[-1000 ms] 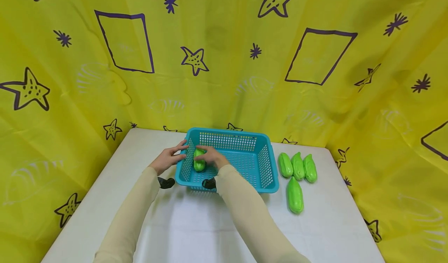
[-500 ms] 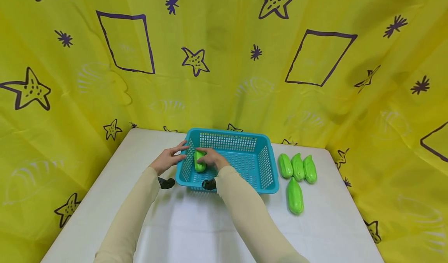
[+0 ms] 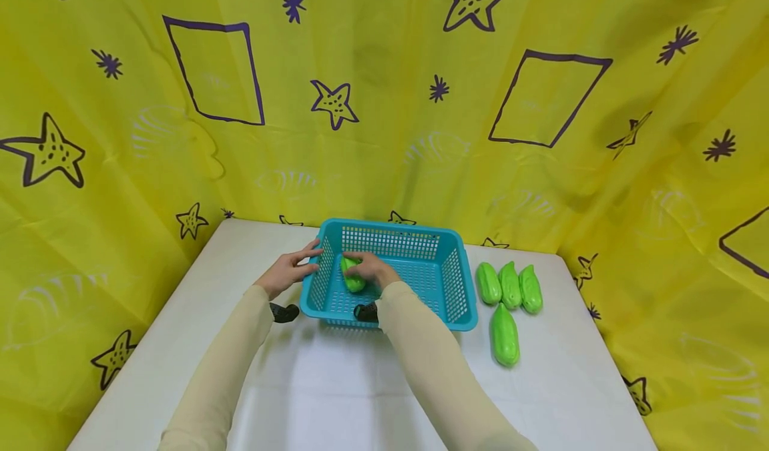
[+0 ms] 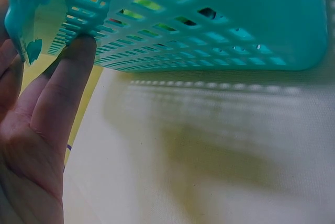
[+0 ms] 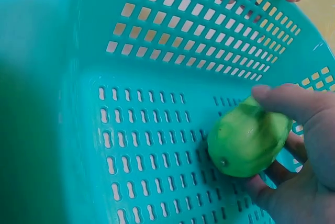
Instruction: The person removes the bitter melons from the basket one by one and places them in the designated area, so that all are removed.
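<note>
My left hand (image 3: 287, 274) grips the left rim of a turquoise plastic basket (image 3: 393, 225). In the left wrist view its thumb (image 4: 65, 90) presses on the outside of the perforated wall, and the other fingers reach over the rim. Inside the basket, near the left end, my right hand (image 3: 369, 269) holds a smooth, shiny green gourd-like vegetable (image 3: 353, 279). The right wrist view shows the blunt end of this green vegetable (image 5: 243, 143), the thumb on top and fingers curled below it. It lies slanted, close over the slotted floor, its far part covered by the hand.
Right of the basket, on the white table (image 3: 336, 397), several similar green vegetables lie: a row (image 3: 510, 285) at the back and one (image 3: 504, 336) in front. A yellow patterned curtain (image 3: 384, 157) stands behind and at both sides. Dark wrist-camera mounts show under both wrists.
The right hand has shifted slightly right with the green vegetable, away from the basket's left wall, and the vegetable has turned to a slant. The left hand has stayed at the rim.
</note>
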Motion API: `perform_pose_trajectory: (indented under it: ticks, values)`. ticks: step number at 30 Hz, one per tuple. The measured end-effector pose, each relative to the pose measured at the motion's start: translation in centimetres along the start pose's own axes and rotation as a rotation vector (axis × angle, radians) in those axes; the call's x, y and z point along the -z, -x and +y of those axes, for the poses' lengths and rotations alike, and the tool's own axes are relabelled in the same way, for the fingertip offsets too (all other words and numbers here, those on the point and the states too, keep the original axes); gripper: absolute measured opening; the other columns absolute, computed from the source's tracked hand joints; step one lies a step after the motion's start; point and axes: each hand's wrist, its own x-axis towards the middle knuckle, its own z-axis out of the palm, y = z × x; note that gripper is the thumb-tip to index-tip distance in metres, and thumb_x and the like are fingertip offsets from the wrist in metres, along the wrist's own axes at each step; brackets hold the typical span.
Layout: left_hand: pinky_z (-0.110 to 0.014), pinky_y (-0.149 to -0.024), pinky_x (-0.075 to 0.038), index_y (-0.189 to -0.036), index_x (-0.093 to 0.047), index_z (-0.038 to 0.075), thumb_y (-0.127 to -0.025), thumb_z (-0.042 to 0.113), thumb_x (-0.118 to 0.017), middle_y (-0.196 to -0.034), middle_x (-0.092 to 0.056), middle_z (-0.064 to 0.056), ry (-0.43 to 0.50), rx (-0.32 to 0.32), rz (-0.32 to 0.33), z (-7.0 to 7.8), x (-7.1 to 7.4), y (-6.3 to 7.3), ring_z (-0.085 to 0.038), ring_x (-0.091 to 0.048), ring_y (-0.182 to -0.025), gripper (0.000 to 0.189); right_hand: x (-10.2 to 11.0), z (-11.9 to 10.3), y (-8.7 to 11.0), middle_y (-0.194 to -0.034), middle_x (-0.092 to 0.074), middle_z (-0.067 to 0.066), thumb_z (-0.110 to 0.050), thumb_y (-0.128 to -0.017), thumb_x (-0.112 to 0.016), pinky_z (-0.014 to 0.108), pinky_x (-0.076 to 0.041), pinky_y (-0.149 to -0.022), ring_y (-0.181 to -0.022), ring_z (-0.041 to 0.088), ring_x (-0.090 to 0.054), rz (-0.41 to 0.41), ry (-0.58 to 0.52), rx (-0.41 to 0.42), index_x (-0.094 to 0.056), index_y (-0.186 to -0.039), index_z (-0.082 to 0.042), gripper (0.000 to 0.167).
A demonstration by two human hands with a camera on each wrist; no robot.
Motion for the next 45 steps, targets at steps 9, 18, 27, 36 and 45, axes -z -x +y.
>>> perform_pose_trajectory:
  ticks: [9,18,27,36,45]
  values:
    - [-0.059,-0.108,-0.035,-0.150,-0.035,-0.002,-0.102,0.011,-0.052,-0.164,-0.011,0.000,0.019,-0.017,0.001,1.5,-0.5,0.8,-0.040,-0.020,-0.145,0.052,0.3,0.3,-0.3,-0.147,-0.042,0.017,-0.012,-0.095,-0.064,0.037,-0.051,-0.087,-0.115,0.030,-0.052,-0.012,0.034,0.037,-0.052,-0.144,-0.023,0.052]
    - [-0.052,-0.107,-0.039,-0.150,-0.041,0.008,-0.101,0.020,-0.057,-0.163,-0.014,0.008,-0.009,0.006,0.005,-0.6,0.0,-0.3,-0.034,-0.025,-0.145,0.053,1.2,0.3,0.1,-0.143,-0.046,0.016,-0.019,-0.094,-0.065,0.037,-0.051,-0.086,-0.109,0.028,-0.055,0.028,0.007,0.080,-0.056,-0.141,-0.020,0.047]
    - [-0.053,-0.108,-0.038,-0.149,-0.042,0.009,-0.100,0.023,-0.058,-0.163,-0.014,0.007,-0.022,0.008,0.010,-0.7,0.1,-0.3,-0.034,-0.025,-0.145,0.053,3.1,-0.2,0.7,-0.142,-0.048,0.018,-0.024,-0.094,-0.068,0.035,-0.054,-0.080,-0.107,0.028,-0.057,0.062,0.007,0.150,-0.059,-0.139,-0.018,0.046]
    - [-0.054,-0.109,-0.038,-0.150,-0.041,0.009,-0.100,0.022,-0.058,-0.162,-0.014,0.009,-0.018,0.010,0.010,-0.6,0.0,-0.3,-0.032,-0.022,-0.146,0.054,4.8,-0.8,2.0,-0.141,-0.045,0.021,-0.022,-0.095,-0.066,0.031,-0.054,-0.072,-0.101,0.028,-0.058,0.106,-0.010,0.184,-0.054,-0.142,-0.015,0.049]
    - [-0.055,-0.109,-0.037,-0.150,-0.040,0.007,-0.101,0.020,-0.057,-0.163,-0.014,0.008,0.009,-0.007,0.003,-0.5,0.0,-0.1,-0.033,-0.022,-0.146,0.054,6.3,-0.8,3.6,-0.137,-0.048,0.021,-0.024,-0.096,-0.065,0.049,-0.056,-0.081,-0.087,0.023,-0.060,0.193,0.006,0.183,-0.053,-0.143,-0.017,0.050]
